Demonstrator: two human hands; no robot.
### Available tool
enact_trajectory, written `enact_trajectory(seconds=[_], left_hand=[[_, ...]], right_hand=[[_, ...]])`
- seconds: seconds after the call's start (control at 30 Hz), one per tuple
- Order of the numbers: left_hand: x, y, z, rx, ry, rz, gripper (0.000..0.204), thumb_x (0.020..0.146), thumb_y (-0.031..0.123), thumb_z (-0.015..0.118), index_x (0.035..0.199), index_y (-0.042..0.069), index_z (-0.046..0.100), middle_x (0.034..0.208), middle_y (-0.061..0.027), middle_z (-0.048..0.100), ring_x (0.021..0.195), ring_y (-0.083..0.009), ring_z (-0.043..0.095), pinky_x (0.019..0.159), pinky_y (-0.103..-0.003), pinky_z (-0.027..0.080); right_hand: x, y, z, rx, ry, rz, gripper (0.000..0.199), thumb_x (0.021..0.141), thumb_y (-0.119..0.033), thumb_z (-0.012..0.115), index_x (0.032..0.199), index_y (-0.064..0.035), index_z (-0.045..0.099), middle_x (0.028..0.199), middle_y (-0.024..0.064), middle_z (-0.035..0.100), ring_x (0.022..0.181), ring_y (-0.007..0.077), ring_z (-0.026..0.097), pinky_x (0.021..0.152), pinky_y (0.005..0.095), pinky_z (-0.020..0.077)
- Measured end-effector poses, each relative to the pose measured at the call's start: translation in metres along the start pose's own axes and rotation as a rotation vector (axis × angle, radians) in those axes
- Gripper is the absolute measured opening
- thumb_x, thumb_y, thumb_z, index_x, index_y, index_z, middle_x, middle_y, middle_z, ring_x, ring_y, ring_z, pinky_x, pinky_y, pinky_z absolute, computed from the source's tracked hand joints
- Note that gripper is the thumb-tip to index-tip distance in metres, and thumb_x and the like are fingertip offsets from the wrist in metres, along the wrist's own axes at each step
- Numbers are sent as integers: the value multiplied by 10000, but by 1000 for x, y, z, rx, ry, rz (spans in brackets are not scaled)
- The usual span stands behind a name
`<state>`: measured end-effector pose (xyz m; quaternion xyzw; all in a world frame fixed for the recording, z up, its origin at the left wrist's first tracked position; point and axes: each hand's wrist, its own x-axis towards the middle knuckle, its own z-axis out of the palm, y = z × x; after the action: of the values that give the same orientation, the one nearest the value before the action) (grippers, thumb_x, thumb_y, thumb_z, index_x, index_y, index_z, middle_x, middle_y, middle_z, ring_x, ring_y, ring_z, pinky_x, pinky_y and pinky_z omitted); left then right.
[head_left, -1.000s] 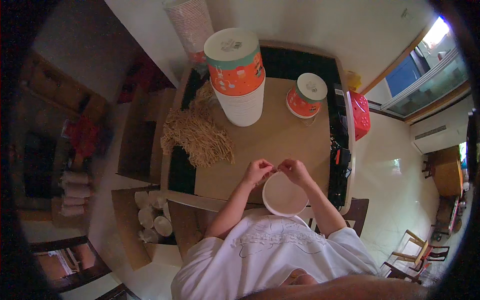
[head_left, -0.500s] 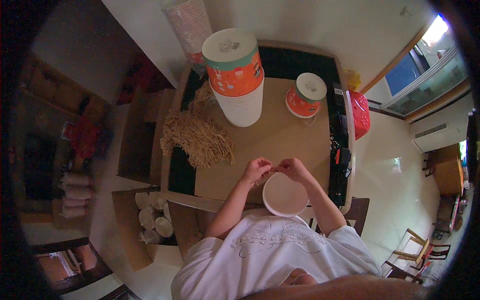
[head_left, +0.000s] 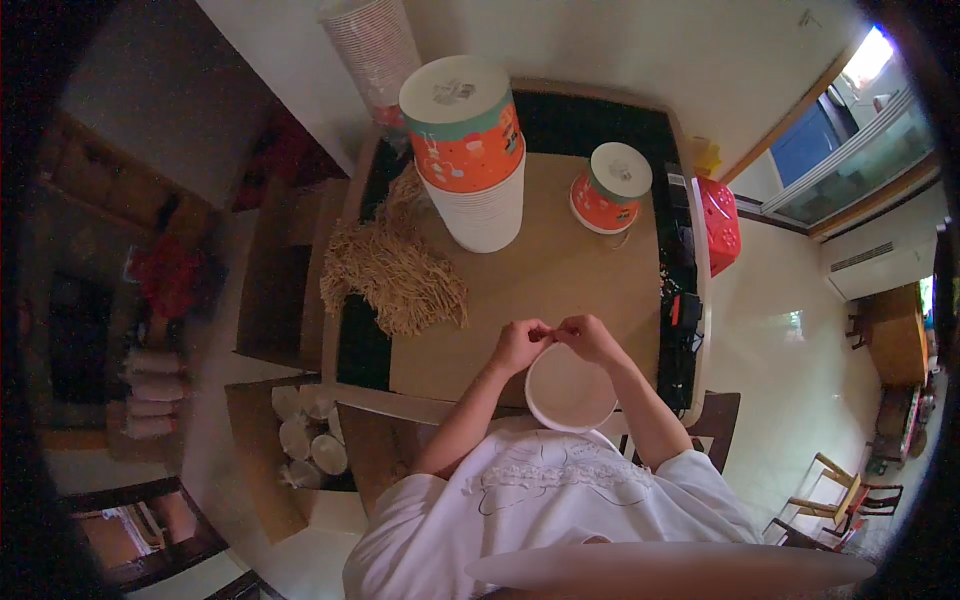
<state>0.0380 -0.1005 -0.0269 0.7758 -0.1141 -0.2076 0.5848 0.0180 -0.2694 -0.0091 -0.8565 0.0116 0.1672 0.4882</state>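
A white-lined paper bucket (head_left: pixel 570 392) leans at the table's near edge against my shirt, its round opening facing up at me. At its far rim my left hand (head_left: pixel 523 345) and my right hand (head_left: pixel 588 340) meet, both closed in a pinch with fingertips almost touching. What they pinch is too small and covered to make out. To the left lies a loose bundle of light brown twisted cords (head_left: pixel 395 280). Beyond it stands a tall upside-down stack of paper buckets (head_left: pixel 468 150), the top one orange and green. A single orange bucket (head_left: pixel 605 205) sits upside down at the right, a thin cord loop beside it.
Flat cardboard (head_left: pixel 540 285) covers the middle of the dark green table. On the floor at left, an open carton (head_left: pixel 270 500) holds several white buckets. Small dark items (head_left: pixel 686 312) line the right edge, with a red plastic stool (head_left: pixel 718 228) beyond. Wrapped stacked buckets (head_left: pixel 370 50) stand behind.
My left hand has turned slightly and moved right, closing up against my right hand at the bucket's rim. The bucket and the other things have stayed where they were.
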Motion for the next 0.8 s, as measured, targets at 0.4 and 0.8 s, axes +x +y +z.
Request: enact_trajectory(seconds=[0.4,0.8], left_hand=[[0,-10,-7,69,25,-3,103,725,30,596,827,26,608,748,-40,624,700,-92,576,659,-244,471],[7,-21,-9,-273,1,-106,92,767,6,557,848,10,599,739,-33,620,649,-73,565,566,-209,460]], right_hand=[[2,-6,3,11,-21,37,141,738,-165,610,761,-26,612,639,66,593,590,112,531,551,260,434],[9,2,8,20,14,51,99,726,-115,586,749,-20,597,610,49,572,583,84,519,544,246,435]])
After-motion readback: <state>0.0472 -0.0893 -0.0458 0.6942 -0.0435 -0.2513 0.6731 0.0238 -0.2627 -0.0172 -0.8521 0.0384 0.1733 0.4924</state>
